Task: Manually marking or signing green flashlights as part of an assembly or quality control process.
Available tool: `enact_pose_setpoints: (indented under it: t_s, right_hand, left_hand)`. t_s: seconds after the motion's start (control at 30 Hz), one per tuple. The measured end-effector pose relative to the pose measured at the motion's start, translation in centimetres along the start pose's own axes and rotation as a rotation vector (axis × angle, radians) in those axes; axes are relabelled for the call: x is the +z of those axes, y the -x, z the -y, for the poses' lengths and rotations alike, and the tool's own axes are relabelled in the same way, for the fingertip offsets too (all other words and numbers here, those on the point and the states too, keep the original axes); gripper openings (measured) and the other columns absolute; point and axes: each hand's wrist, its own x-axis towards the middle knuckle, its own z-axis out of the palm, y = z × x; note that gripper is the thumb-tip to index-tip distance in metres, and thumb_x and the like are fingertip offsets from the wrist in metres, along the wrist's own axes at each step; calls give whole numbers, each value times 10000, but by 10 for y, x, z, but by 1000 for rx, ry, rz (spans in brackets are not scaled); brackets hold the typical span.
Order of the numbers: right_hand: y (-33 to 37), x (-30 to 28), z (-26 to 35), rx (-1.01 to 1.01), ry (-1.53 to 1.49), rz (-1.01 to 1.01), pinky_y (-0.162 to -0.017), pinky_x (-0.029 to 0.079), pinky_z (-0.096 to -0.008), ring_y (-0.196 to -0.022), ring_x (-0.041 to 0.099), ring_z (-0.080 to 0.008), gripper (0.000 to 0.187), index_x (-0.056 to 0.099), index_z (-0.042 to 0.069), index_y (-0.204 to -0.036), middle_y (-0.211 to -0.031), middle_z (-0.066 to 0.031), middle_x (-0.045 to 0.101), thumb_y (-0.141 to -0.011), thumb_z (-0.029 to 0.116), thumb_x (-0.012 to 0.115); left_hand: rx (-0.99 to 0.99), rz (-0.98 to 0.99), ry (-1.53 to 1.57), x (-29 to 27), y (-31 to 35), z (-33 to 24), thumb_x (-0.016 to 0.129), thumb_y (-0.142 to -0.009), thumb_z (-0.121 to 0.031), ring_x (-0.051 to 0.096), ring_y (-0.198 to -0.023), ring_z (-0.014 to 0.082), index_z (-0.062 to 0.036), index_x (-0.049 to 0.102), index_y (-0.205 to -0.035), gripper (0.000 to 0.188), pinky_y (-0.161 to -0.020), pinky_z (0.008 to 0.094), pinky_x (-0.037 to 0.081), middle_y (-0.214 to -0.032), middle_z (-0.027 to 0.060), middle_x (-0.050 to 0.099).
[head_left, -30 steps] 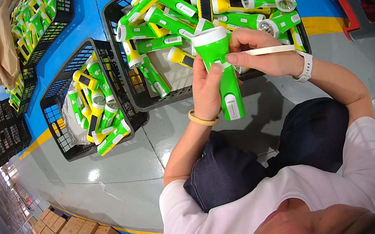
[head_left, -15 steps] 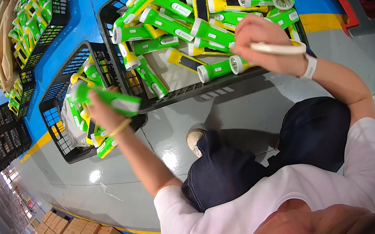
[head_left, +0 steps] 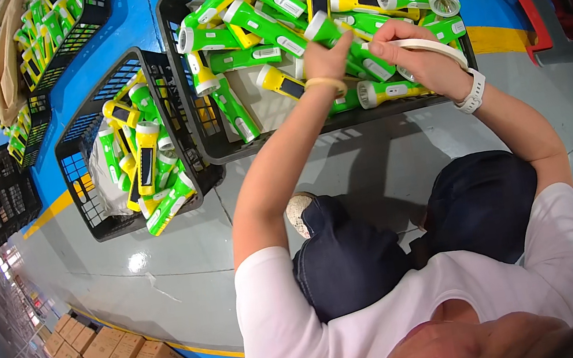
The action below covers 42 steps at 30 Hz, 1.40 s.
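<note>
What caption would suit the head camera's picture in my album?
Left hand grasps a green flashlight at a black crate of flashlights; right hand alongside, with a curved white band.

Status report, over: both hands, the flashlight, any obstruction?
Left hand on green-and-white flashlight, grip unclear. Right hand holding white curved band. Other flashlights crowd around, in black crate.

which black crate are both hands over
The large crate at top centre: the left hand and right hand are both above it, while neither is over the smaller crate beside it.
</note>
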Motion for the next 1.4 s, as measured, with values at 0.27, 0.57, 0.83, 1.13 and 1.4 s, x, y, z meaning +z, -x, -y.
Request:
enact_pose_setpoints:
  t_s: [0.27, 0.57, 0.83, 1.13, 1.4]
  right_hand:
    - [6, -11, 2, -20, -297, 111, -684, 408, -232, -751, 501, -88, 152, 528, 59, -910, -794, -12, 542, -932, 209, 538]
    - [8, 5, 27, -13, -184, 272, -602, 417, -230, -666, 520, -74, 168, 556, 49, -878, -743, 3, 546, -919, 212, 558]
    - [9, 3, 32, -87, 19, 217, -559, 391, -242, -634, 482, -74, 168, 535, 44, -829, -713, 0, 527, -891, 193, 582]
    - [7, 2, 35, -90, 147, 231, -632, 424, -307, -699, 529, -180, 166, 550, 35, -828, -724, -71, 553, -854, 197, 576]
    - [7, 8, 24, -265, 233, 127, -553, 387, -272, -636, 482, -118, 210, 504, 32, -773, -691, -39, 516, -867, 197, 594]
  left_hand:
    - [256, 133, 526, -21, 36, -39, 687, -773, -97, 566, -763, 118, -24, 457, -1081, 391, -666, 275, 478, -889, 55, 586]
    - [112, 399, 701, -38, 86, -69, 228, -978, -500, 540, -873, 135, -75, 291, -1293, 533, -761, 274, 472, -1063, 79, 496]
    - [142, 457, 656, -41, 95, -66, 405, -969, -317, 411, -1164, 169, -52, 184, -1421, 569, -979, 311, 340, -1291, 91, 404]
    - [159, 432, 712, -41, 92, -62, 450, -932, -233, 393, -1192, 188, -16, 186, -1416, 592, -1005, 322, 312, -1314, 107, 389]
    - [389, 256, 387, -38, 94, -54, 427, -926, -111, 417, -1176, 197, 11, 210, -1406, 540, -993, 322, 329, -1301, 117, 408]
